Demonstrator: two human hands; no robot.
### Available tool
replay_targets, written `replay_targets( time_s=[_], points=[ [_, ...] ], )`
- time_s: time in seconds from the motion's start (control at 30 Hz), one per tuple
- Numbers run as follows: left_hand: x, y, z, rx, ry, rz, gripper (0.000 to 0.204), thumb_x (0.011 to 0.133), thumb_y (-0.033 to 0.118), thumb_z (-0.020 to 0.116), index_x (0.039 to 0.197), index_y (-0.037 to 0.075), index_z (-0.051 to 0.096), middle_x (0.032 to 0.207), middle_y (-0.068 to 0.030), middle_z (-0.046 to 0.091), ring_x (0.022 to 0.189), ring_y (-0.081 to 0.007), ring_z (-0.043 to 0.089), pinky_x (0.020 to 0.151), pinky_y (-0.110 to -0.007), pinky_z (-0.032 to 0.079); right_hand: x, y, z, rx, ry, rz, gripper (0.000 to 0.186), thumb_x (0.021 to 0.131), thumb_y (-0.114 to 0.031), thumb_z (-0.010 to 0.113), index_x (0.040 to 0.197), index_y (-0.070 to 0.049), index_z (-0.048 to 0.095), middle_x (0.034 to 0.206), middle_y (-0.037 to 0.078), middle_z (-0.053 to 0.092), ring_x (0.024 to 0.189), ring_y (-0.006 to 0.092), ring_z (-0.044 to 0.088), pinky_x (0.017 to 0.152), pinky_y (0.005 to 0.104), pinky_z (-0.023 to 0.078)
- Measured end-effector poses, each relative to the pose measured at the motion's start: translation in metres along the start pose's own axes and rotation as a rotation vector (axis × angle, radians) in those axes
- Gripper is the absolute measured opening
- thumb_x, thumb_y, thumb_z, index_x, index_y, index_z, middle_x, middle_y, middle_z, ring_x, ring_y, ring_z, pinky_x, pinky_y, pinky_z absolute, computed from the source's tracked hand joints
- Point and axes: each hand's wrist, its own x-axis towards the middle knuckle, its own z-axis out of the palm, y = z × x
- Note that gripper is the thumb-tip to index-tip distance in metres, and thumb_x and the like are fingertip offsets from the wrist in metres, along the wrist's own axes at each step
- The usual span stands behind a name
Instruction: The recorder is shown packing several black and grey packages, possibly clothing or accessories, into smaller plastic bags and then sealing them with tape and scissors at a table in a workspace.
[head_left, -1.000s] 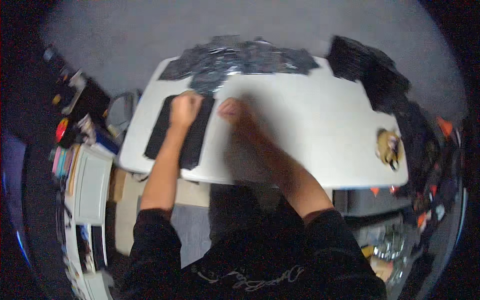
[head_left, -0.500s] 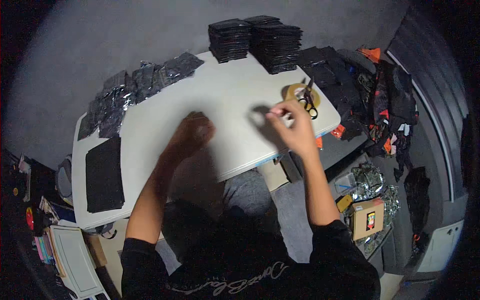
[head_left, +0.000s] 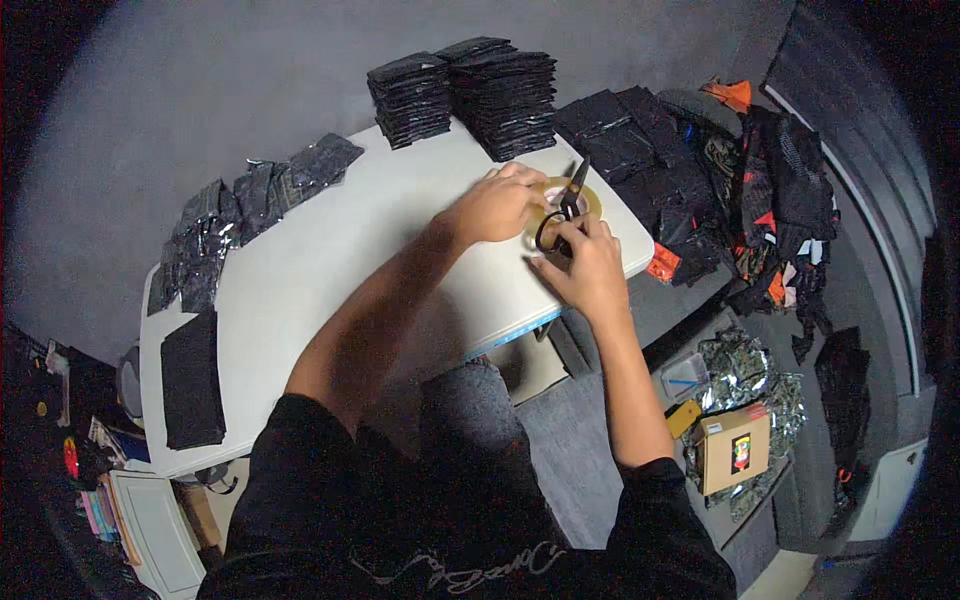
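A pair of black scissors (head_left: 571,203) lies over a wide roll of yellowish tape (head_left: 594,202) near the right end of the white table (head_left: 400,215). My right hand (head_left: 592,270) has its fingers closed at the scissors' handle loops, with the blades pointing away from me. From the left, my left hand (head_left: 498,205) reaches across the table and its curled fingers hold the left edge of the tape roll. Part of the roll is hidden under the scissors and my fingers.
Tall stacks of flat black packages (head_left: 500,100) stand at the table's far edge. Shiny plastic-wrapped dark packets (head_left: 255,200) line the far left side. A folded black cloth (head_left: 192,385) lies near left. Dark garments (head_left: 780,190) pile up right; a cardboard box (head_left: 733,450) sits lower right.
My left hand has moved right and away from me to the tape roll. My right hand has come down onto the scissors' handles. The view has shifted slightly.
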Motion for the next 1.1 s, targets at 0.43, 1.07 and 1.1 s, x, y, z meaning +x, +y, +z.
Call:
replay_targets(
  time_s=[0.43, 1.07, 1.1],
  points=[
    [-0.027, -0.019, -0.014, 0.219, -0.191, -0.246, 0.023, 0.086, 0.028, 0.066, 0.092, 0.007, 0.074, 0.110, -0.0140, 0.061, 0.108, -0.0329, 0.055, 0.095, -0.044, 0.046, -0.017, 0.003, -0.002, 0.265, 0.096, 0.081, 0.021, 0.079, -0.019, 0.080, 0.086, -0.003, 0.069, 0.087, 0.012, 0.048, 0.082, 0.0301, 0.053, 0.072, 0.0420, 0.043],
    [-0.069, 0.079, 0.019, -1.743, 0.170, -0.746, 0.036, 0.099, 0.033, 0.058, 0.124, 0.007, 0.058, 0.111, -0.0063, 0.067, 0.091, -0.0163, 0.064, 0.082, -0.035, 0.052, -0.035, -0.028, 0.032, 0.316, 0.275, -0.244, 0.020, 0.074, -0.001, 0.079, 0.079, -0.004, 0.059, 0.086, 0.012, 0.046, 0.084, 0.0307, 0.051, 0.073, 0.0392, 0.046],
    [-0.074, 0.080, 0.017, -1.576, 0.260, -0.755, 0.040, 0.099, 0.031, 0.060, 0.130, 0.007, 0.054, 0.110, -0.0071, 0.067, 0.089, -0.0178, 0.065, 0.081, -0.036, 0.054, -0.036, -0.031, 0.031, 0.423, 0.214, -0.264, 0.024, 0.073, -0.003, 0.080, 0.086, -0.003, 0.060, 0.091, 0.013, 0.050, 0.090, 0.0306, 0.054, 0.078, 0.0393, 0.048]
  ],
)
